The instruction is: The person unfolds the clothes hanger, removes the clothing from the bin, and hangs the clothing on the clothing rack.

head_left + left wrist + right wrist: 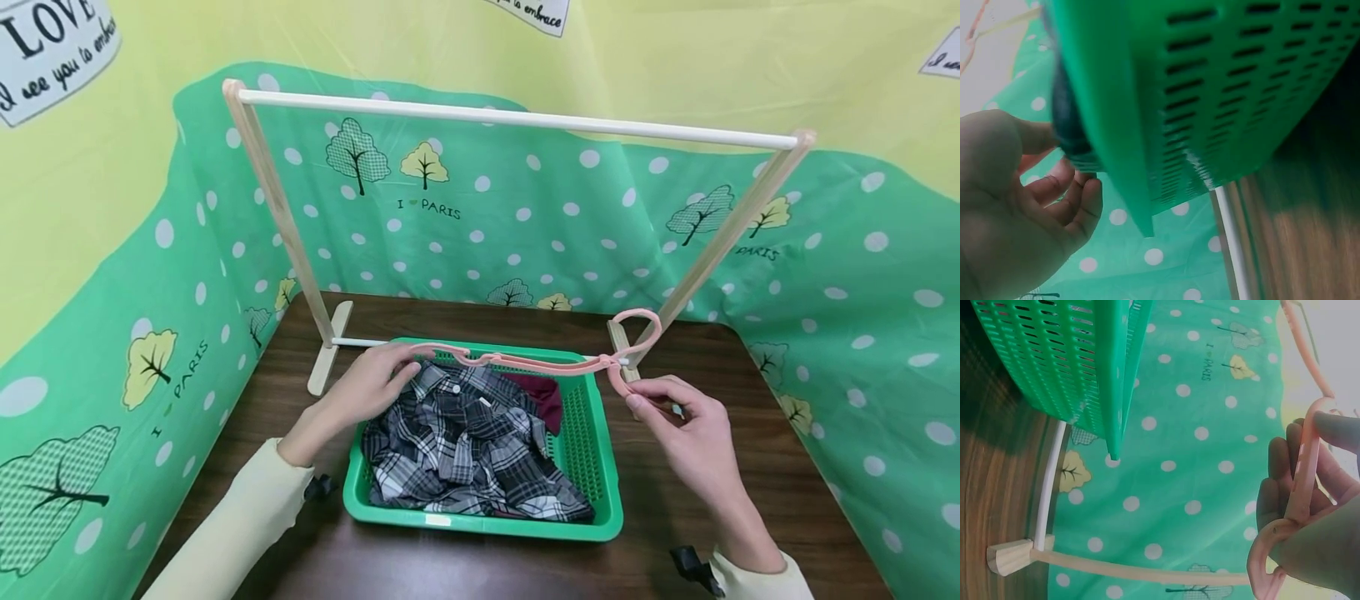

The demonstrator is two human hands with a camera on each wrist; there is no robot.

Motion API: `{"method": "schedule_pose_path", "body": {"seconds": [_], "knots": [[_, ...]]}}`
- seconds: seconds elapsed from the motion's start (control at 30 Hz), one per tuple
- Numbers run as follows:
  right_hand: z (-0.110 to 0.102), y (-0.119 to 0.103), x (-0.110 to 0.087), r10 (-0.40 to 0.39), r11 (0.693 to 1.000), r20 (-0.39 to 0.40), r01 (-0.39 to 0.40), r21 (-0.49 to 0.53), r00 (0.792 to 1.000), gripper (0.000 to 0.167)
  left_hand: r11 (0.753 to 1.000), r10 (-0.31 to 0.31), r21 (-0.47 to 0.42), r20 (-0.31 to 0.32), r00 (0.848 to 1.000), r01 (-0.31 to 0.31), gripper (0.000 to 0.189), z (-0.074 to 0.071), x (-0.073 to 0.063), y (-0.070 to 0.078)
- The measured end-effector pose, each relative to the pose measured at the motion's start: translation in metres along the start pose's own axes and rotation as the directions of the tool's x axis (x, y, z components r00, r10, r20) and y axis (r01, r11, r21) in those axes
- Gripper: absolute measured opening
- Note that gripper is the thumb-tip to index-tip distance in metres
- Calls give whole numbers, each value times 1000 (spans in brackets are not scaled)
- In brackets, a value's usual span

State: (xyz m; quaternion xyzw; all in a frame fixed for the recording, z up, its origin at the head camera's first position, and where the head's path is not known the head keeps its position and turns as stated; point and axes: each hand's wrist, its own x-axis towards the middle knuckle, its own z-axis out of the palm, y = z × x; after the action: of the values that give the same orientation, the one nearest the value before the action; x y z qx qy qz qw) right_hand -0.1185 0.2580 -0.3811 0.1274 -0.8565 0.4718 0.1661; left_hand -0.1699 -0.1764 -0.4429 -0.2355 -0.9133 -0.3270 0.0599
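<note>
A pink clothes hanger [540,364] spans the gap between my two hands, above the far part of a green basket [525,527]. My right hand [693,425] pinches the hanger near its looped end, beyond the basket's right side. The right wrist view shows the pink plastic [1304,469] lying across that hand's fingers. At the other end, my left hand [375,379] holds the hanger between thumb and fingers, over the basket's far left rim. Below lies a crumpled black, grey and white plaid shirt [480,442] in the basket, collar towards the back.
Dark red cloth [540,398] shows beside the shirt in the basket. Behind the basket stands a wooden rack with a white top rail [517,119] and a low white bar [360,342]. Green and yellow printed fabric [480,225] surrounds the dark wooden table [420,571].
</note>
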Motion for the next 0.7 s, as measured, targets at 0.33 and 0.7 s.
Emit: {"method": "schedule_pose_path", "body": {"seconds": [0.33, 0.7], "knots": [[-4, 3, -2, 4, 1000, -6, -4, 23, 1000, 13, 997, 63, 40, 126, 990, -68, 33, 9, 0, -3], [-10, 10, -4, 22, 1000, -12, -22, -8, 1000, 13, 991, 108, 81, 7, 994, -108, 8, 3, -14, 0]]}}
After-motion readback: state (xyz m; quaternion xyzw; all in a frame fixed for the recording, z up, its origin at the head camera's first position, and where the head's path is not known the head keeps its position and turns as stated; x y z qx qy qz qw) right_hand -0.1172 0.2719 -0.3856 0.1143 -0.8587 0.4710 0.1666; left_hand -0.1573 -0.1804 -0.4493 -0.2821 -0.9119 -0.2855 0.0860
